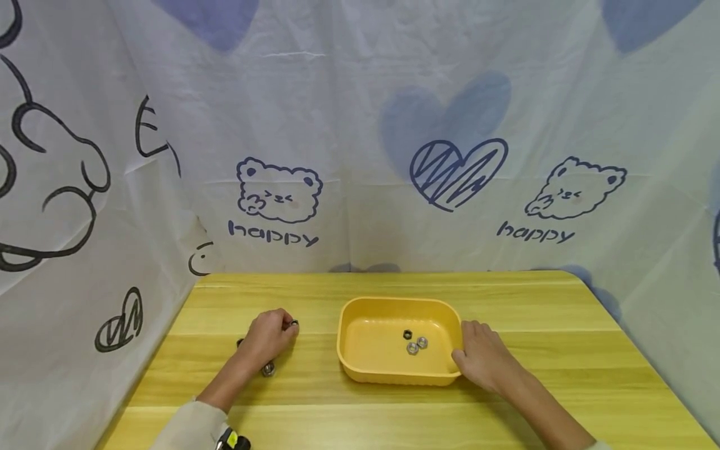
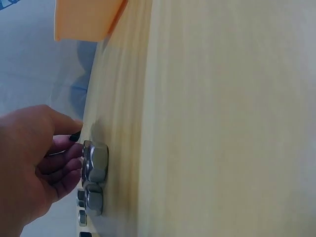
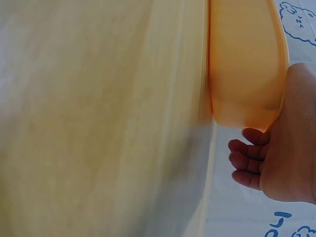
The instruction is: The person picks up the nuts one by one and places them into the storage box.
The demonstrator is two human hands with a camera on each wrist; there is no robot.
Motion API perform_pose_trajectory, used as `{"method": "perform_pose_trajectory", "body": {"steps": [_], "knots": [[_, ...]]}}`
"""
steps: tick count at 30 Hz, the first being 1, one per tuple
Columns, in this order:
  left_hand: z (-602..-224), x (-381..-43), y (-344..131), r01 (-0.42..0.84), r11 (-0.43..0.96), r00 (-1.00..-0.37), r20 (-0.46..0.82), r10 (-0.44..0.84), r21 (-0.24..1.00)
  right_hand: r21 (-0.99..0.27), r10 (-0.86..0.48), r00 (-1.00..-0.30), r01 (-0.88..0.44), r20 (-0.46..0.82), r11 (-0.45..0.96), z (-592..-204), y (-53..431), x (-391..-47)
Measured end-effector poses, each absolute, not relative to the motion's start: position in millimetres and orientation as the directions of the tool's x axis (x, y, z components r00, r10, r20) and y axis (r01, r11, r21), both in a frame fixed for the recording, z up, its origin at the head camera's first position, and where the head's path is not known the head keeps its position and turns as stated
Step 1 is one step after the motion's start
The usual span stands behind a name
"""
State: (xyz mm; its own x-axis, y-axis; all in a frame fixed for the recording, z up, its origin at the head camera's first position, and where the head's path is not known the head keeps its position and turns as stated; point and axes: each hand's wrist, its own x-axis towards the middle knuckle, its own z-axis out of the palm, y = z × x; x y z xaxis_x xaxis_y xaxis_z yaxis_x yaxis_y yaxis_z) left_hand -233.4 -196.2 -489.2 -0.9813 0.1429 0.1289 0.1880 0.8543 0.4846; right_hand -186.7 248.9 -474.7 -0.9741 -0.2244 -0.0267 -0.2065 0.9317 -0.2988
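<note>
My left hand (image 1: 269,337) pinches a small black nut (image 2: 75,136) between thumb and index finger, just at the wooden tabletop. Beside and partly behind that hand lie several more nuts; large silver ones (image 2: 97,163) stand out in the left wrist view, and the hand hides some of them from the head view. A yellow plastic tray (image 1: 365,356) sits at the middle of the table, holding one black nut (image 1: 407,334) and two silver nuts (image 1: 413,349). At its right end my right hand (image 1: 486,359) grips the rim, thumb on the inner side and fingers outside.
The light wooden table (image 1: 315,419) ends at a hanging white cloth (image 1: 360,237) printed with hearts and bears, which also runs along both sides. A dark watch-like device (image 1: 232,439) is at the left sleeve.
</note>
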Motion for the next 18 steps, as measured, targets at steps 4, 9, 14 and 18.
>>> {"method": "perform_pose_trajectory", "body": {"steps": [4,9,14,18], "knots": [[-488,-237,-193,0.213,0.864,-0.971,0.198,0.135,0.457,-0.3,-0.221,-0.975,-0.204,-0.026,0.932,-473,248,-185],[-485,-239,-189,0.206,0.861,-0.97,0.21,0.118,0.465,-0.305,-0.221,-0.975,-0.203,-0.023,0.931,-474,248,-184],[-482,-239,-184,0.209,0.826,-0.972,0.206,0.116,0.524,-0.301,-0.225,-0.974,-0.209,-0.017,0.93,-475,249,-184],[-481,-241,-181,0.24,0.793,-0.964,0.235,0.125,0.561,-0.308,-0.226,-0.974,-0.208,-0.023,0.928,-473,249,-184]]}}
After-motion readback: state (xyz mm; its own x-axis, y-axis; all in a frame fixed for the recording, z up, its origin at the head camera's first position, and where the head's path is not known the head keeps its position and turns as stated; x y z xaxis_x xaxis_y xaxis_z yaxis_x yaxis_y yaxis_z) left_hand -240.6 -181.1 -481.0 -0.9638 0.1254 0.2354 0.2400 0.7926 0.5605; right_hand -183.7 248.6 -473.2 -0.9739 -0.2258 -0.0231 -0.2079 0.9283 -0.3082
